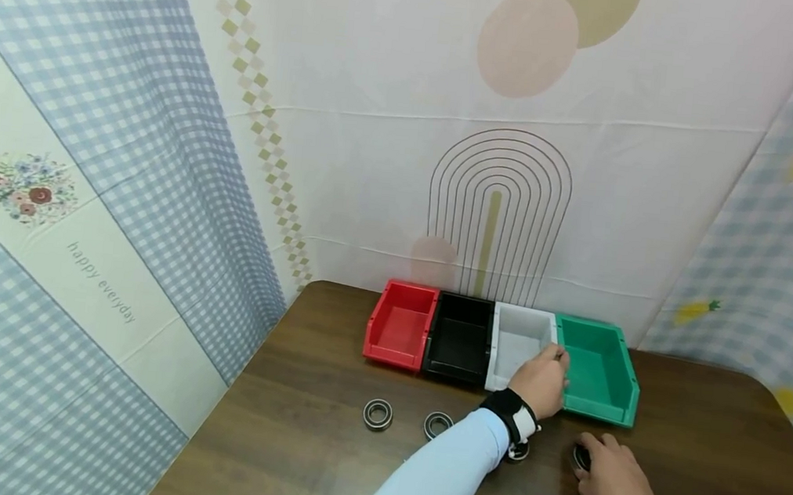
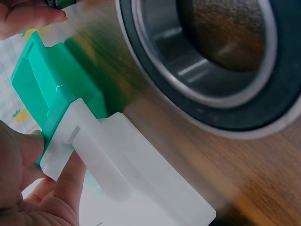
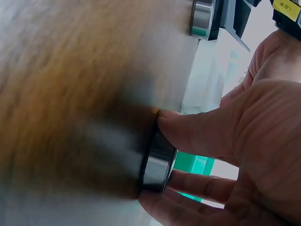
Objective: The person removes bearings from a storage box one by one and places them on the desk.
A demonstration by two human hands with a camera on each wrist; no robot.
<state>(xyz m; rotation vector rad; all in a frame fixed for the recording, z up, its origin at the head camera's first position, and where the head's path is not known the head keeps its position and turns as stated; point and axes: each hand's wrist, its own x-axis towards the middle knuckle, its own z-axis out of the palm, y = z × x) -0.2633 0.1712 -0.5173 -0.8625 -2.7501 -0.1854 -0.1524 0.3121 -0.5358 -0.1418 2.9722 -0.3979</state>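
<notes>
My left hand [image 1: 542, 380] reaches to the boundary of the white bin [image 1: 503, 351] and the green bin [image 1: 598, 407]. In the left wrist view its thumb lies on the green side and its fingers curl inside the white bin, pinching the adjoining walls. My right hand [image 1: 620, 483] pinches a ball bearing [image 3: 157, 169] between thumb and fingers, right at the tabletop in front of the green bin. Another bearing [image 1: 519, 452] lies under the left wrist, partly hidden, and looms large as a bearing [image 2: 164, 82] in the left wrist view.
Two more bearings, a left one [image 1: 378, 415] and a middle one [image 1: 432, 424], lie on the wooden table [image 1: 266, 440]. A red bin [image 1: 394, 355] and a black bin [image 1: 455, 368] continue the row leftward. Behind it hangs a printed cloth [image 1: 360, 174].
</notes>
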